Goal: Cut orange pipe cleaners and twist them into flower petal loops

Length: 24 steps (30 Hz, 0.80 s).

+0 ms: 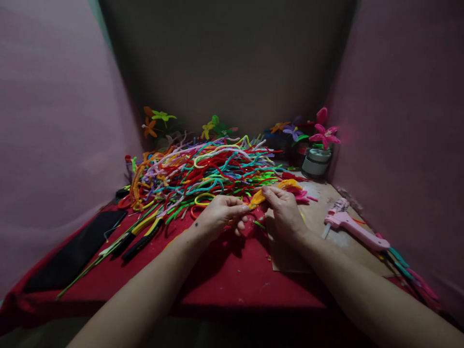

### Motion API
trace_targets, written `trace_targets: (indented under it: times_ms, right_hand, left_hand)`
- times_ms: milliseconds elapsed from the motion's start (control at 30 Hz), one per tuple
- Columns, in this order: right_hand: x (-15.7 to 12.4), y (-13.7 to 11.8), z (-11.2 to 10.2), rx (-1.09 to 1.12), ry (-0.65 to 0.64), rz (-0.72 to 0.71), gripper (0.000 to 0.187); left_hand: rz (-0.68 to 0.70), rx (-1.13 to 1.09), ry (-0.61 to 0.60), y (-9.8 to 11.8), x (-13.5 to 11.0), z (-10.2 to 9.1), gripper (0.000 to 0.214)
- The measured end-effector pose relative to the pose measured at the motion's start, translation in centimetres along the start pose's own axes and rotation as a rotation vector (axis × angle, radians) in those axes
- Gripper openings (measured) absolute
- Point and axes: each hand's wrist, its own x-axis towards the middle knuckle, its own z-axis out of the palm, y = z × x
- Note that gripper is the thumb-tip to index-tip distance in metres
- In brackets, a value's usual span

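Note:
Both my hands hold one orange-yellow fuzzy pipe cleaner piece (258,198) above the red cloth, in front of a big heap of pipe cleaners (217,166). My left hand (224,212) pinches its lower left end between thumb and fingertips. Further along it, my right hand (284,210) is closed with the thumb on top. More orange-yellow fuzzy loops (290,184) show just beyond the right hand; whether they join the held piece I cannot tell. A pink fuzzy piece (302,195) lies beside the right knuckles.
Yellow-and-black pliers (143,237), green stems and a black pouch (76,251) lie at left. Scissors with a yellow handle (204,198) sit near the heap. A pink glue gun (357,229) rests on a board (337,249) at right. Pipe cleaner flowers (324,135) stand behind, beside pinkish side walls.

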Motion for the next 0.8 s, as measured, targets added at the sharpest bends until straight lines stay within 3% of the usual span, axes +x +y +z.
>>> trace_targets:
  times_ms: [133,233,467,700,800]
  right_hand:
    - [-0.2,0.4,0.4,0.072,-0.092,0.136,0.026]
    - [-0.3,0.4,0.7,0.042,-0.093,0.155,0.023]
    - [0.2,1.1,0.6,-0.11,0.012,0.005,0.018]
    - [-0.1,0.9,0.6,-0.342,0.063,-0.205,0.021]
    - [-0.1,1.0,0.8,-0.263,0.061,-0.176,0.017]
  left_hand:
    - [0.055,0.037,0.024,0.1,0.2,0.1,0.023]
    - [0.049,0.162,0.065,-0.1,0.4,0.3,0.021]
    - [-0.064,0.083,-0.056,-0.4,0.5,0.0,0.027]
    - [-0.118,0.268,0.003,-0.1,0.5,-0.3,0.022]
    - [-0.079,0.299,0.044,0.1,0.6,-0.2,0.022]
